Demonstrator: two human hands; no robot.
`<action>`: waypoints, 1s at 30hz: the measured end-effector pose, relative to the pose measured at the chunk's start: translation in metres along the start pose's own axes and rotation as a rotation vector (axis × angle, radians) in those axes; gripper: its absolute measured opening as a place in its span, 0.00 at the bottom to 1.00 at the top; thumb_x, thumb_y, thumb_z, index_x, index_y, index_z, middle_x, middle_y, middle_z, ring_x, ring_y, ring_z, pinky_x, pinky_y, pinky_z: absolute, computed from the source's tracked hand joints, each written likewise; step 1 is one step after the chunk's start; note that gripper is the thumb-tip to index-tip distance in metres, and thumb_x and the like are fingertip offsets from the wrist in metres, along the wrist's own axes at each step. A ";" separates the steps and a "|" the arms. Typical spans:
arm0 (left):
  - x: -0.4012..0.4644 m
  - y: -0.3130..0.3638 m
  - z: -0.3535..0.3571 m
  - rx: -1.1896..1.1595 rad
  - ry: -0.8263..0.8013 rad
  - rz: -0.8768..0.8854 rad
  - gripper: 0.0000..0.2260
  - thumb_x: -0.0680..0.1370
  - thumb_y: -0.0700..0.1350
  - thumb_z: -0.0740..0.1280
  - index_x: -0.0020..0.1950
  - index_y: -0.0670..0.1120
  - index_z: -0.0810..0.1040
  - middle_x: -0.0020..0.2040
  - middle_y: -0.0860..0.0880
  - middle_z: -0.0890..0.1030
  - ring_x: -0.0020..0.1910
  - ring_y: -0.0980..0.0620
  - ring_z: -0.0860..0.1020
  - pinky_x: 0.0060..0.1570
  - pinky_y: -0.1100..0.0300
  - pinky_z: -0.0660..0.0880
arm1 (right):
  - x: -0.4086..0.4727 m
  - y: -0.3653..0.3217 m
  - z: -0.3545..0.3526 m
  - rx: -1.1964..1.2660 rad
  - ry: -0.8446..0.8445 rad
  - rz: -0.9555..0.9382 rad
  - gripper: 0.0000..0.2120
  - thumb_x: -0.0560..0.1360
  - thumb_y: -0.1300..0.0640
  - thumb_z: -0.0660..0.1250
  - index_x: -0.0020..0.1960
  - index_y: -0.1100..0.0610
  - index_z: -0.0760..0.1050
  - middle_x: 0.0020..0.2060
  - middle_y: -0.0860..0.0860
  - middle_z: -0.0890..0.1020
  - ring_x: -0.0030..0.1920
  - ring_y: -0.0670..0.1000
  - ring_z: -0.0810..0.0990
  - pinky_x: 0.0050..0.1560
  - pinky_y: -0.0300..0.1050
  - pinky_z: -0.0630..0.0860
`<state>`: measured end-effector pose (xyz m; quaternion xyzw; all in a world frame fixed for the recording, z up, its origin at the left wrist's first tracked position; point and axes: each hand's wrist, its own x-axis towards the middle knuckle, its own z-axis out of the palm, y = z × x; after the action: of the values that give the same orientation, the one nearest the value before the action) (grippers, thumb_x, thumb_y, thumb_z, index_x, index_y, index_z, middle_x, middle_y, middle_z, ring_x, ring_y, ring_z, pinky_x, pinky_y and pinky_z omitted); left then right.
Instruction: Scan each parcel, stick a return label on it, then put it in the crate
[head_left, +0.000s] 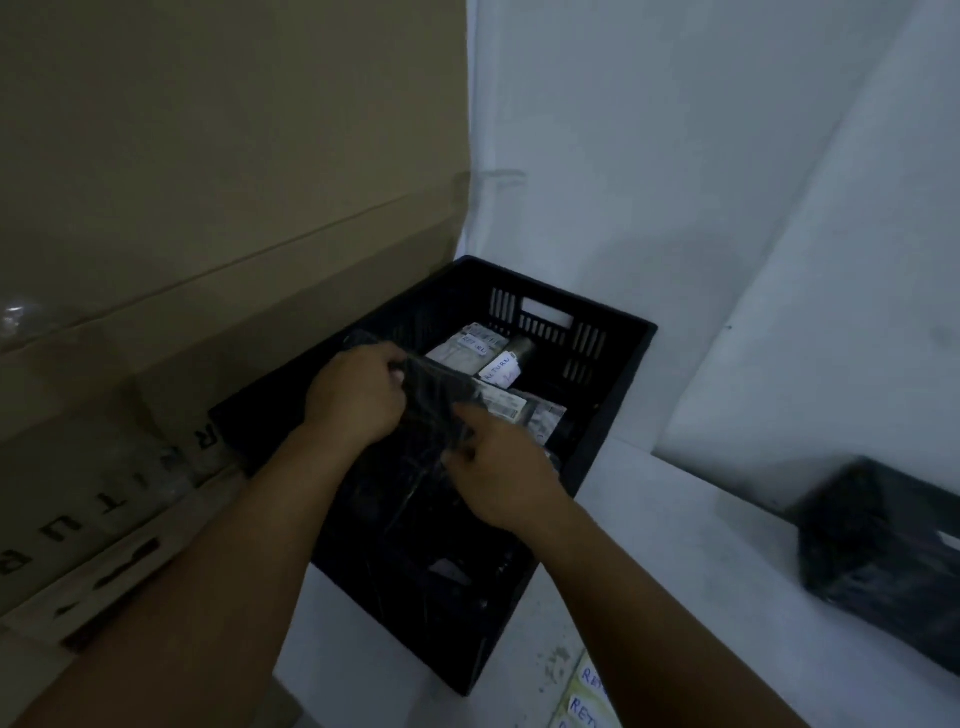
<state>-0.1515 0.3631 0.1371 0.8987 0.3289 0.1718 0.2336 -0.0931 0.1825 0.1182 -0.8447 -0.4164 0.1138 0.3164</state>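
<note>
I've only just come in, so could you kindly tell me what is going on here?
A person is lowering a black parcel into the black crate. The left hand has a grip on its upper edge; the right hand holds its near side. A white label shows on it. Two parcels marked as returns already lie at the crate's far end. A cardboard box stands to the left, and return labels lie on the surface nearby.

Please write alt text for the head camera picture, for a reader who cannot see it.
Both hands, left hand and right hand, hold a black plastic parcel over a black crate that already contains parcels with handwritten return labels. A large cardboard box stands left of the crate.
</note>
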 end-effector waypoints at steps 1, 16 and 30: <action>-0.003 0.016 0.001 -0.026 0.066 0.051 0.13 0.79 0.46 0.66 0.64 0.49 0.79 0.57 0.47 0.82 0.51 0.47 0.80 0.52 0.55 0.77 | -0.007 0.004 -0.005 0.065 0.129 -0.007 0.19 0.79 0.52 0.65 0.69 0.50 0.73 0.48 0.51 0.85 0.45 0.48 0.82 0.46 0.45 0.80; -0.107 0.237 0.164 -0.322 -0.296 0.397 0.07 0.74 0.54 0.71 0.40 0.54 0.78 0.39 0.56 0.81 0.40 0.54 0.80 0.41 0.58 0.78 | -0.181 0.210 -0.099 0.135 0.825 0.588 0.07 0.78 0.50 0.66 0.42 0.45 0.78 0.31 0.39 0.79 0.36 0.37 0.78 0.31 0.29 0.65; -0.175 0.383 0.326 -0.353 -0.665 0.437 0.05 0.76 0.49 0.71 0.50 0.51 0.81 0.46 0.51 0.84 0.46 0.50 0.81 0.48 0.57 0.78 | -0.306 0.345 -0.188 0.096 1.297 1.075 0.07 0.79 0.49 0.64 0.49 0.51 0.78 0.41 0.47 0.81 0.39 0.49 0.76 0.39 0.41 0.68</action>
<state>0.0677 -0.1130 0.0425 0.9000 0.0033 -0.0283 0.4349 0.0189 -0.2936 0.0249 -0.8116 0.3119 -0.2412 0.4311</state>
